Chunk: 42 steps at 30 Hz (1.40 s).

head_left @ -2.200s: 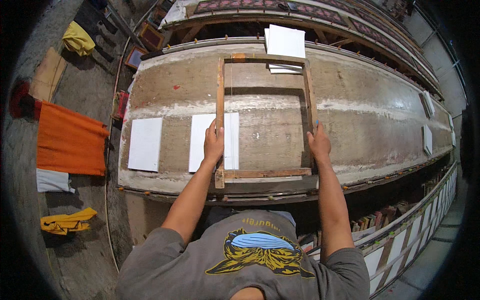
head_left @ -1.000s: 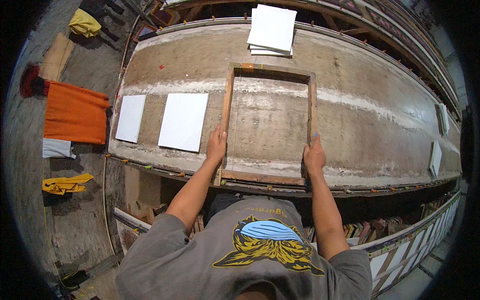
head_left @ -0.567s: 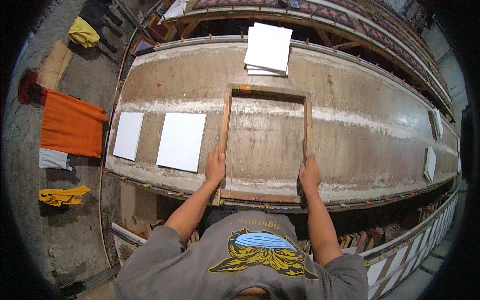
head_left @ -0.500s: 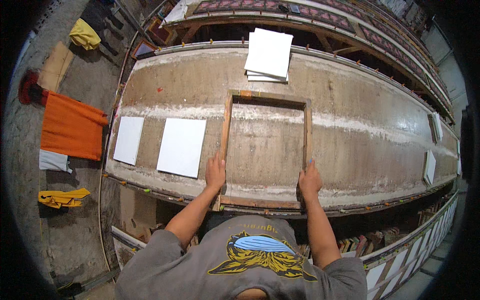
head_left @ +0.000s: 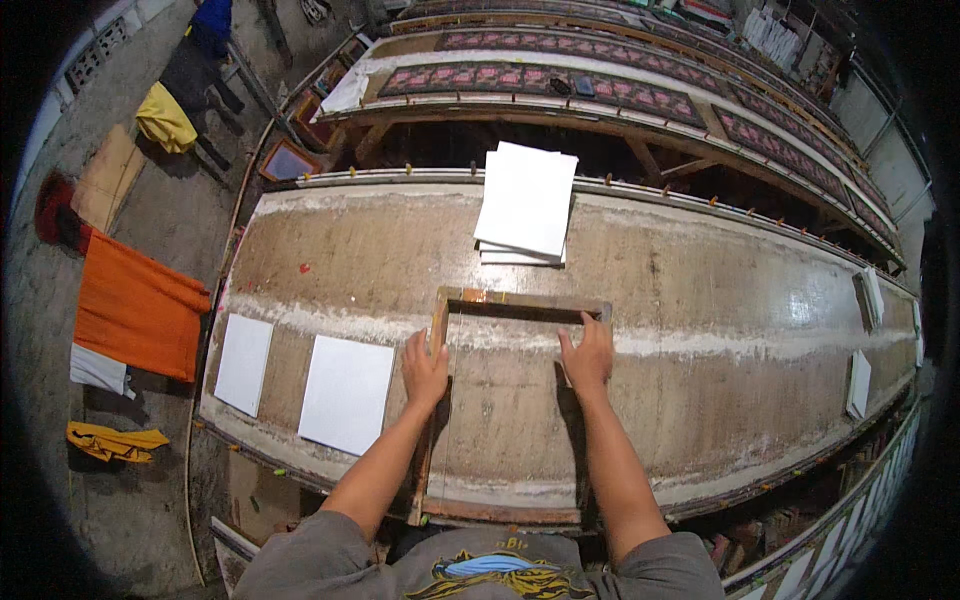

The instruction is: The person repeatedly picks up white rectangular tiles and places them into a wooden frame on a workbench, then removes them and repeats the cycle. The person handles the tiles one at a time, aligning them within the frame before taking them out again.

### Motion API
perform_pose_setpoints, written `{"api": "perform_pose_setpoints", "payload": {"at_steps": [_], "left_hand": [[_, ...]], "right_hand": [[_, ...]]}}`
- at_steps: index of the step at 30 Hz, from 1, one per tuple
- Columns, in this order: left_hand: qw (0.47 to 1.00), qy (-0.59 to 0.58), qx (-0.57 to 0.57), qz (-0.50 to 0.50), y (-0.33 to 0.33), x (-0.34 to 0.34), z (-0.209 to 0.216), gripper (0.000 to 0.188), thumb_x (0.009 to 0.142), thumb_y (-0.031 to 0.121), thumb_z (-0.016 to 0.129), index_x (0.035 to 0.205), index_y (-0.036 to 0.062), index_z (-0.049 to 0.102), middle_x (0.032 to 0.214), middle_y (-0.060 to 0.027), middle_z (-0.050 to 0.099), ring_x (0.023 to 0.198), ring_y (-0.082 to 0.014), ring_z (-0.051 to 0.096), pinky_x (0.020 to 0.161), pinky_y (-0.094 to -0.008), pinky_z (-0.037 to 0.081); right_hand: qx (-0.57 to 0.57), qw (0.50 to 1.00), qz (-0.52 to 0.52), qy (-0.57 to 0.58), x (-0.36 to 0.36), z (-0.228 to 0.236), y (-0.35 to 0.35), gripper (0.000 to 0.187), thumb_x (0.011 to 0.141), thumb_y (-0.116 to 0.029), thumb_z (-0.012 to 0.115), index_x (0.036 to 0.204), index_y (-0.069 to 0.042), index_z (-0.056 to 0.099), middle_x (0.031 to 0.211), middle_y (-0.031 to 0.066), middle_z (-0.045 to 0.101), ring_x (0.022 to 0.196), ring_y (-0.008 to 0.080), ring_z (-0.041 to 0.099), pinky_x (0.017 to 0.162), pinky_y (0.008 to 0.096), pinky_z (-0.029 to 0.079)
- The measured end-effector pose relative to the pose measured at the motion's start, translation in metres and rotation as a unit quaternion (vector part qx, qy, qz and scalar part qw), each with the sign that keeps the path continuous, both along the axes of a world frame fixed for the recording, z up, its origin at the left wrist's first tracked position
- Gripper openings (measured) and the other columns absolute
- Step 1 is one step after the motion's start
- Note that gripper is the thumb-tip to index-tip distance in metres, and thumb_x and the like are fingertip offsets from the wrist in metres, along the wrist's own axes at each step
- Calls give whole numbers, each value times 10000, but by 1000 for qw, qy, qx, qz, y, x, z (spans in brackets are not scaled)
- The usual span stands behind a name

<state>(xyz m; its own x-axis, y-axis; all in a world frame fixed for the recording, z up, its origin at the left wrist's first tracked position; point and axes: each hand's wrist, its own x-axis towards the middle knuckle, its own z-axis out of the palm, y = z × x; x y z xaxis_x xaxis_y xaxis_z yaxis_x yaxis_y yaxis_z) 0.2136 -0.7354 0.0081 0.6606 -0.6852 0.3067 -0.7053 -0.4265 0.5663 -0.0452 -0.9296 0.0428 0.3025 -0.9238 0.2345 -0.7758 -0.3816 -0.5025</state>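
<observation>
A rectangular wooden frame [head_left: 537, 301] lies flat on the long table, and the brown tabletop shows through its middle. Around its left rail, near the far corner, my left hand [head_left: 426, 374] is closed, thumb on the inner side and fingers on the outer. My right hand [head_left: 588, 357] is at the far right corner; its thumb is spread away from the fingers, which touch the rail. To the left of the frame lie a larger white panel [head_left: 347, 394] and a smaller white panel [head_left: 243, 365]. Beyond the frame rests a stack of white panels [head_left: 528, 200].
The worn long table [head_left: 700, 400] has small clips along its edges. More white panels stand at its right end [head_left: 858, 385]. Farther off is another table with dark, pink-patterned strips [head_left: 540, 80]. On the left hang an orange cloth [head_left: 138, 305] and yellow cloths [head_left: 166, 118].
Both hands have moved away from me along the rails, up to the far end of the frame. My right thumb and fingers have spread. The view has tilted up; the frame stays put.
</observation>
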Motion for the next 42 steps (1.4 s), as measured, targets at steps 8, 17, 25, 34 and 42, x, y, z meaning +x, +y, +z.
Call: {"api": "perform_pose_setpoints", "payload": {"at_steps": [8, 17, 25, 34, 42], "left_hand": [[993, 104, 56, 23, -64, -6, -4, 708, 945, 357, 667, 1502, 10, 400, 1448, -270, 437, 1343, -452, 401, 1129, -528, 331], [997, 80, 13, -15, -56, -9, -12, 705, 924, 379, 708, 1473, 19, 450, 1484, -287, 401, 1380, -450, 377, 1152, -538, 298], [964, 235, -117, 45, -54, 31, -18, 584, 961, 363, 693, 1390, -8, 554, 1293, -220, 604, 1236, -359, 557, 1075, -438, 421], [883, 438, -152, -74, -25, 10, 68, 462, 958, 222, 706, 1345, -16, 624, 1084, -73, 689, 879, -113, 592, 771, -261, 494], [914, 401, -37, -54, 59, -64, 48, 462, 882, 158, 759, 1306, -2, 666, 867, -73, 724, 787, -127, 648, 727, -292, 520]], "right_hand": [[218, 926, -175, -255, 118, -29, -138, 641, 849, -379, 788, 1312, 2, 560, 1183, 257, 661, 1095, 421, 644, 990, 488, 479], [217, 904, -230, -290, 144, -48, -172, 433, 824, -245, 831, 1127, 26, 682, 1067, 223, 705, 996, 326, 688, 872, 419, 541], [322, 826, -83, -455, 108, 22, -108, 279, 964, -154, 703, 1126, 72, 688, 833, 66, 660, 640, 119, 582, 589, 288, 555], [433, 800, -29, -416, -17, 38, 84, 328, 941, -186, 731, 1181, 32, 681, 847, 34, 649, 724, 105, 605, 628, 295, 549], [320, 879, -40, -351, -74, -34, 123, 331, 862, -138, 775, 1136, 36, 708, 853, 69, 698, 816, 147, 645, 747, 291, 518]]}}
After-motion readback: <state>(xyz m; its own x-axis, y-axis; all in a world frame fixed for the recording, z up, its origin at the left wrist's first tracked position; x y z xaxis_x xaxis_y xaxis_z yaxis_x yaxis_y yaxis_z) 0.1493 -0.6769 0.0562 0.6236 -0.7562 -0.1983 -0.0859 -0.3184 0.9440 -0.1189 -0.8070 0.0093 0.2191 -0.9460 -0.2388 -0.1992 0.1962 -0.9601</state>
